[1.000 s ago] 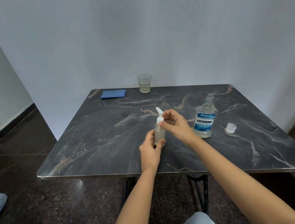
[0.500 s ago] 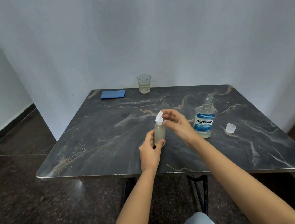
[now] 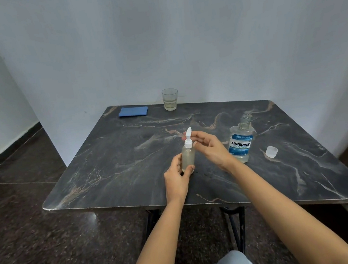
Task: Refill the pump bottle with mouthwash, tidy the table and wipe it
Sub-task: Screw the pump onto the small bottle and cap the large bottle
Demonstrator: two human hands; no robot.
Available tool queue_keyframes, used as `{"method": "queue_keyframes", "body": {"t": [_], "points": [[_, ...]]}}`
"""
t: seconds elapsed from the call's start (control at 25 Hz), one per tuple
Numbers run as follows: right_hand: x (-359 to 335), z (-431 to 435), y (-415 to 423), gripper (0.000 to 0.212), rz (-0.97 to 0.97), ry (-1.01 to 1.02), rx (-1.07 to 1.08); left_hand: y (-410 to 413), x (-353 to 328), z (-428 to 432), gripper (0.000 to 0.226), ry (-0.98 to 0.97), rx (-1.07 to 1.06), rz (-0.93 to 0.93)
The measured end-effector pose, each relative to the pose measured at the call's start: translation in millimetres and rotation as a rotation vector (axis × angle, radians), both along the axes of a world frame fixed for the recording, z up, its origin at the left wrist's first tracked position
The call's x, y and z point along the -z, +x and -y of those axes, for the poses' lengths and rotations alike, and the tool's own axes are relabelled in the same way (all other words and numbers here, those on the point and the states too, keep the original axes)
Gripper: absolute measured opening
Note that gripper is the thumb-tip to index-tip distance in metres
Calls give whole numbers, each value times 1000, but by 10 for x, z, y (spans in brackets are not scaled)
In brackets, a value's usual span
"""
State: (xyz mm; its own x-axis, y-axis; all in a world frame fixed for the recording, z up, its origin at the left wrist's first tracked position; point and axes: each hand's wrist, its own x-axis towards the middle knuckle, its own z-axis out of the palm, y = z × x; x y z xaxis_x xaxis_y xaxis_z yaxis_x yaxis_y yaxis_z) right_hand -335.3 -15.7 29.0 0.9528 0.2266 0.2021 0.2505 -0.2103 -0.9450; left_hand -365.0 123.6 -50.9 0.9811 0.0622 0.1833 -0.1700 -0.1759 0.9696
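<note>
One table (image 3: 129,169): dark marble top; everything stands on it, and the grip is near its front middle.
Listerine bottle (image 3: 241,143): upright and uncapped, just right of the grip, apart from both hands.
Left hand (image 3: 177,180): wraps the lower body of the pump bottle from the near side, thumb in front, and steadies it on the table.
Right hand (image 3: 210,147): comes from the right; its fingers curl behind the pump head and the thumb sits at the collar, which looks like a light pinch.
Pump bottle (image 3: 188,156): upright between the two hands, base on the table, with pale liquid almost up to the shoulder.
Cloth (image 3: 133,111): blue and folded, far beyond the grip and to the left.
Glass (image 3: 170,99): far beyond the grip at the back edge, with a little liquid at the bottom.
Cap (image 3: 271,151): small and clear, right of the grip, past the Listerine bottle.
Pump head (image 3: 188,137): white, seated on the neck, nozzle pointing up and away.
Step, as I judge: screwing the pump back on after the refill.
To do it well: keep the left hand firm and the bottle vertical, turn only the collar, and do not press the nozzle, or liquid may squirt out.
After that: cap the Listerine bottle, then take the cloth.
</note>
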Motion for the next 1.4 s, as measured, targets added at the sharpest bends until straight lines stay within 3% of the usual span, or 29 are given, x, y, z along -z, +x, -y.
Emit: {"method": "queue_keyframes", "body": {"t": [0.16,0.4,0.64,0.84,1.08,1.4], "points": [[10,1,22,23,17,6,63,-5,-9,0,40,3,-4,2],[9,5,24,32,-49,52,-8,-2,-4,6,41,-11,0,-7],[59,46,55,31,-53,114,61,14,17,3,40,4,-2,-5],[-3,31,58,31,-72,29,-76,14,19,3,39,22,-4,-6],[-7,52,99,25,17,-2,-14,16,26,3,38,43,1,-6],[-216,105,195,26,-60,-210,-276,44,68,28,40,178,-11,40]]}}
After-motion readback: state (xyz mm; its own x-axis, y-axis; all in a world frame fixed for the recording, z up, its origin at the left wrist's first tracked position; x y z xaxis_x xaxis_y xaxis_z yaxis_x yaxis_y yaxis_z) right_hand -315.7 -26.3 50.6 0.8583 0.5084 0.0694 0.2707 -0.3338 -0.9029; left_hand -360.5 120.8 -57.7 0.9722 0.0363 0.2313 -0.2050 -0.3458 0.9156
